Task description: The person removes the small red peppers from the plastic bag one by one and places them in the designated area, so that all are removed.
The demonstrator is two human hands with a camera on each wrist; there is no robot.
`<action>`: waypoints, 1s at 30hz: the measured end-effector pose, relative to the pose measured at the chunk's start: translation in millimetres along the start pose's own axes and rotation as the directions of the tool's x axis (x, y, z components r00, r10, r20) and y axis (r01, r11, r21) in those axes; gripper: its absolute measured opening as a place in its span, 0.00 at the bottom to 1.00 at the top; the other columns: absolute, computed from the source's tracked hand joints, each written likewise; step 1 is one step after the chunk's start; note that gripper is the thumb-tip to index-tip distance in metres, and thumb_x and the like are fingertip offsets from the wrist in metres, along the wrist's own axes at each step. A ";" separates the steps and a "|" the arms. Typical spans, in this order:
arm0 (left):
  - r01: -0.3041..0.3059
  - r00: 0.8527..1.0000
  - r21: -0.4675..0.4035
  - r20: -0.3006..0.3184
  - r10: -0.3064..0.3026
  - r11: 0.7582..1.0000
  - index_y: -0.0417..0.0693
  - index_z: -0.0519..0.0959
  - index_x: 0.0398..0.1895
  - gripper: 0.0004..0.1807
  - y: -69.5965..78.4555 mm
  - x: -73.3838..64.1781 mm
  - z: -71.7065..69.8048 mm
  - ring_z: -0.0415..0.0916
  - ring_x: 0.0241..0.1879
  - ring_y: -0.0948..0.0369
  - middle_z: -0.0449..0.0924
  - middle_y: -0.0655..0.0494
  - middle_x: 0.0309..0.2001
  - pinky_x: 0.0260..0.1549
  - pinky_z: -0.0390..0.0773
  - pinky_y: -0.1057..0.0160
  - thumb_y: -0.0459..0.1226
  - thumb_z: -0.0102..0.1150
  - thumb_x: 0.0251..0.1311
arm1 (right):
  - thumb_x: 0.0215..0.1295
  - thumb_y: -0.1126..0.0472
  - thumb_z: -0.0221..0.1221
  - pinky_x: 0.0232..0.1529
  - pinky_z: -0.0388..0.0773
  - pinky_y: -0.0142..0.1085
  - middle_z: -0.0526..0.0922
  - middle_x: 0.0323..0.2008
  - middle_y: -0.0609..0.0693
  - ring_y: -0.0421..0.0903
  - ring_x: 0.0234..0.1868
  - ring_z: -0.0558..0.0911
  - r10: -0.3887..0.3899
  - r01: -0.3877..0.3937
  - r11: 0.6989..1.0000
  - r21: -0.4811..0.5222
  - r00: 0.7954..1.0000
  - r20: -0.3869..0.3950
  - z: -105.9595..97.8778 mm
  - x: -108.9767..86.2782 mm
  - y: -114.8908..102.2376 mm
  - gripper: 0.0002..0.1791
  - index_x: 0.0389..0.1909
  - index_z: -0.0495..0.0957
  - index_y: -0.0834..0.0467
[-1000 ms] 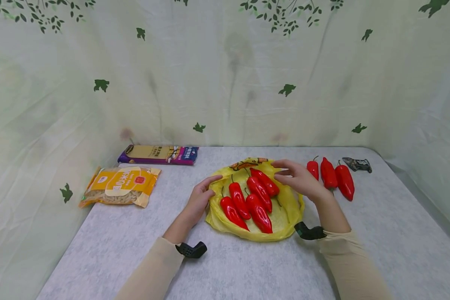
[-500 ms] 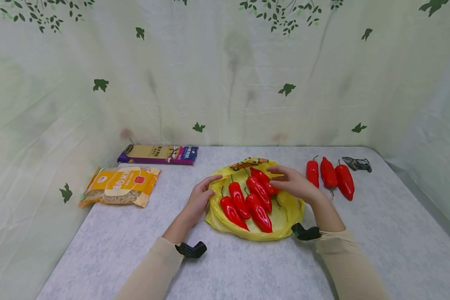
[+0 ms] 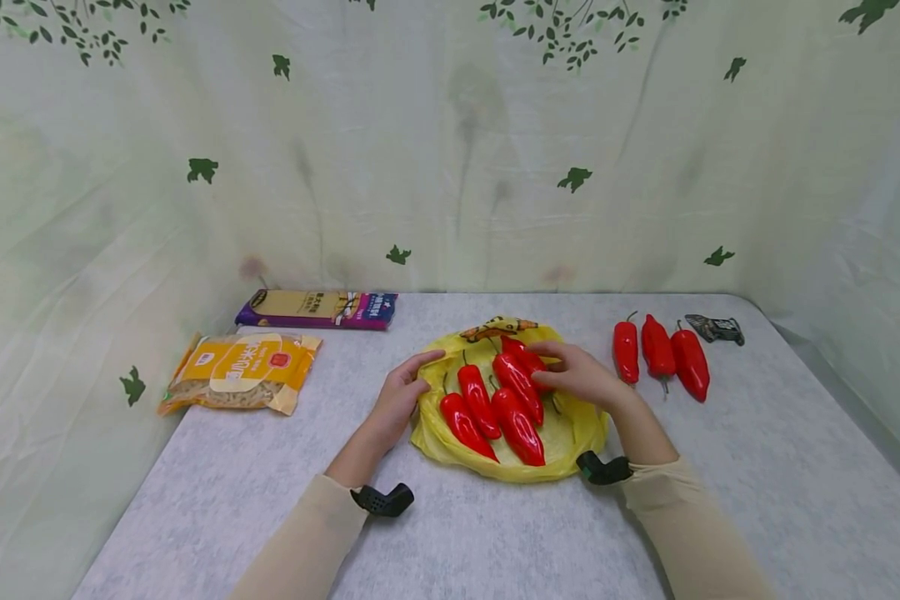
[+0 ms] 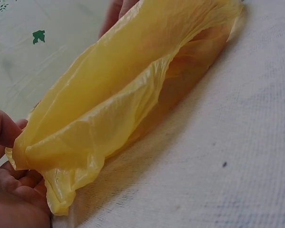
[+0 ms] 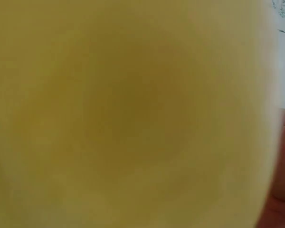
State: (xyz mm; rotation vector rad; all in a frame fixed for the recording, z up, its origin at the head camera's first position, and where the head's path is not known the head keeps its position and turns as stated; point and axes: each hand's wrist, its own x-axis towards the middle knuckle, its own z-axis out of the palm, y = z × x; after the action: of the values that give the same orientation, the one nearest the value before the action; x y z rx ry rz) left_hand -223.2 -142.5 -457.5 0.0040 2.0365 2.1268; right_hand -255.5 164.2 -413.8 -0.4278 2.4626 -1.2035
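Observation:
A yellow plastic bag [image 3: 570, 446] lies spread open in the middle of the table, several glossy red peppers [image 3: 518, 427] inside it. At its left rim, my left hand [image 3: 399, 402] pinches the plastic; the left wrist view shows the bag's folded edge [image 4: 61, 190] between thumb and fingers. My right hand [image 3: 581, 375] reaches over the right rim, fingers and thumb around the upper right red pepper [image 3: 523, 353], whose right side they cover. Yellow plastic [image 5: 133, 114] fills most of the right wrist view, with part of the right hand [image 5: 284, 164] at its edge.
Three more red peppers [image 3: 657, 350] lie to the right, beside a small black patterned object [image 3: 715, 329]. An orange food packet [image 3: 242, 372] lies at the left, with a flat purple-and-gold package [image 3: 317, 309] behind it. A pale curtain [image 3: 450, 167] stands behind the table.
My right hand has moved left and down into the bag, and its fingers have closed on the upper right pepper. My left hand stays at the rim.

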 end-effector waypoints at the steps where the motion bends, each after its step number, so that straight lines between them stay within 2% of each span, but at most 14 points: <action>1: 0.001 1.000 -0.001 0.000 -0.001 1.000 0.53 0.73 0.68 0.30 -0.2 0.2 0.0 0.56 0.76 0.57 0.61 0.59 0.75 0.74 0.62 0.53 0.25 0.42 0.64 | 0.66 0.55 0.62 0.58 0.81 0.50 0.69 0.71 0.58 0.63 0.68 0.73 0.004 -0.004 1.000 -0.004 1.000 0.000 1.1 0.2 0.1 0.31 0.70 0.69 0.50; 10: 0.007 1.000 0.009 -0.012 -0.007 1.000 0.55 0.73 0.67 0.30 0.5 -0.4 1.1 0.56 0.77 0.56 0.61 0.59 0.75 0.74 0.62 0.53 0.26 0.42 0.64 | 0.66 0.55 0.63 0.57 0.82 0.49 0.73 0.67 0.55 0.58 0.66 0.73 0.002 -0.002 0.997 -0.077 1.000 0.000 6.2 3.6 2.1 0.28 0.67 0.72 0.46; 16: -0.035 0.999 0.011 0.000 0.035 0.999 0.50 0.72 0.68 0.30 0.4 -0.6 2.0 0.58 0.75 0.55 0.63 0.56 0.75 0.74 0.62 0.52 0.25 0.40 0.63 | 0.67 0.58 0.61 0.58 0.80 0.50 0.75 0.64 0.57 0.57 0.63 0.73 -0.038 0.040 0.992 -0.119 0.999 0.016 5.1 2.0 1.7 0.24 0.64 0.75 0.48; 30: -0.029 1.000 0.019 -0.008 0.029 0.999 0.50 0.73 0.68 0.30 1.8 -2.5 2.5 0.57 0.76 0.55 0.63 0.56 0.74 0.75 0.61 0.52 0.25 0.41 0.63 | 0.66 0.60 0.61 0.57 0.81 0.48 0.77 0.62 0.55 0.54 0.59 0.74 -0.030 0.034 0.990 -0.135 0.999 0.029 6.6 0.4 -0.3 0.23 0.63 0.77 0.48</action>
State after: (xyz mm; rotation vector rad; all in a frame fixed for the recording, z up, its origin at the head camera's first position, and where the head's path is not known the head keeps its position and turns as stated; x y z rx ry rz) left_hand -220.7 -140.4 -455.2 0.0276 2.0743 2.1279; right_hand -252.8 159.2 -417.4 -0.5191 2.5326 -1.0390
